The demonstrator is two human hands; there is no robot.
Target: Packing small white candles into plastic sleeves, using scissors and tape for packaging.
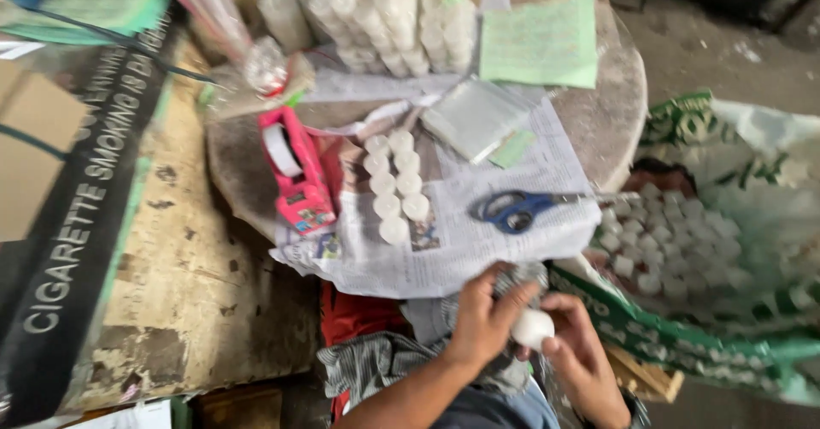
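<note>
Entry, as I logged it from the remote feed, largest item first.

Round surface (615,130): lay ahead of both hands, spread with newspaper (478,233) whose near edge hung just beyond the fingertips.

Green-printed sack (726,344): stood to the right of the right hand, mouth open, filled with loose white cups (666,241); it was the nearest store of cups to the right hand, well apart from the left.

Bagged white cups (393,19): lay at the far rim of the surface, well beyond the hands.

Pink tape dispenser (299,173): sat ahead and to the left of the left hand.

Blue-handled scissors (521,209): lay straight ahead of the hands, long axis crosswise, blades pointing right.

Double row of white cups (395,186): stood ahead and slightly left, its line running away from me.

Left hand (483,322): closed around crumpled clear wrap and pressed against the small white cup (533,326).

Right hand (581,352): fingers pinched the same cup from the right side.

Small white cup: was held between the two hands, low and close to my body, short of the newspaper; its axis was too blurred to read.
</note>
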